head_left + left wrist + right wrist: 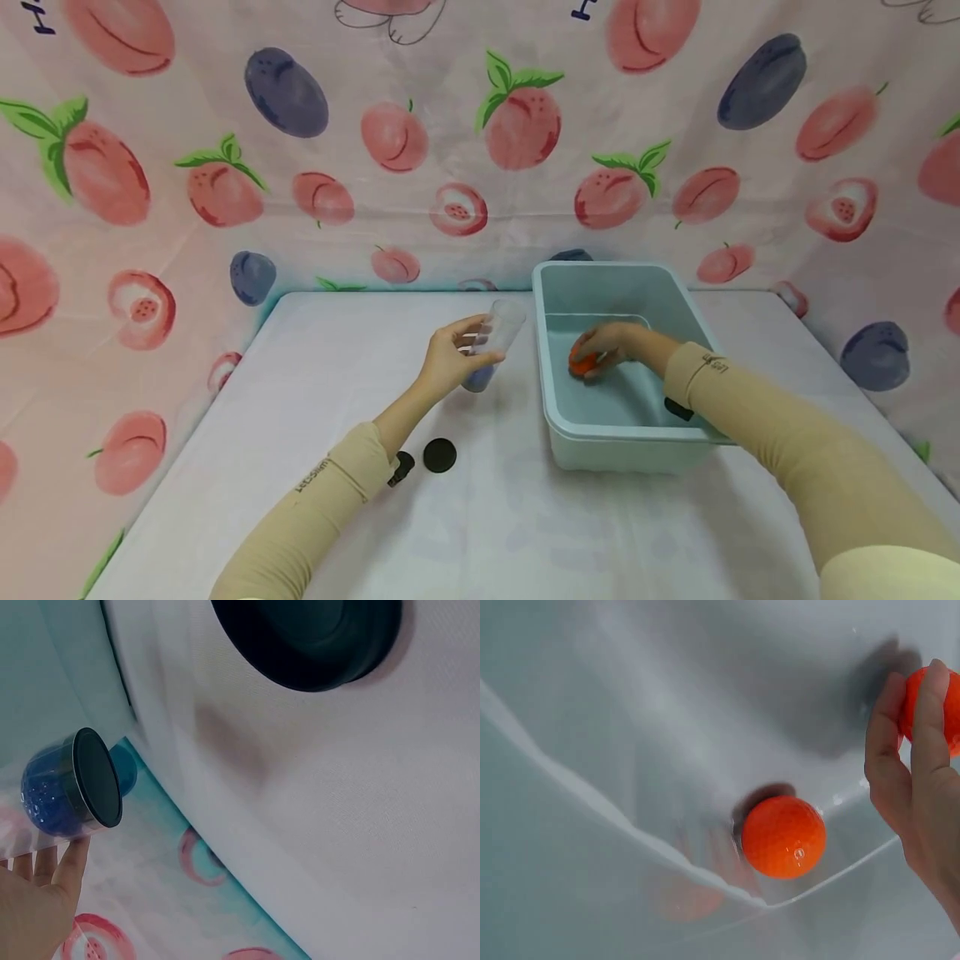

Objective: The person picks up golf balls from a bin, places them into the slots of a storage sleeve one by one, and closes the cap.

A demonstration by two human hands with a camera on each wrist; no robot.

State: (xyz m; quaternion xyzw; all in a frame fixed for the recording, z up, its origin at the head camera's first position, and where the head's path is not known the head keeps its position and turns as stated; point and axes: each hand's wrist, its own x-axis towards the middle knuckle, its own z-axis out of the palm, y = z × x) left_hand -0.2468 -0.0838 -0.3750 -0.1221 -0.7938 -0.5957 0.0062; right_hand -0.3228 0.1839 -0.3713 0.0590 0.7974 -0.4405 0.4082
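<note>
My left hand [448, 360] grips a clear cylindrical container [501, 329], tilted above the white table. A blue ball [480, 379] sits at its lower end; in the left wrist view a black cap [98, 778] closes that end. Inside the bluish-green bin [553, 383], my right hand [613, 340] holds an orange ball [582, 358] with its fingers curled round it. The right wrist view shows a second orange ball [784, 836] on the bin floor, close to the wall. That ball is hidden behind the hand or arm in the head view.
A round black lid [439, 455] lies on the white table [495, 533], near the left wrist. The bin stands at the back right of the table. A fruit-printed cloth [450, 100] hangs behind and along the sides.
</note>
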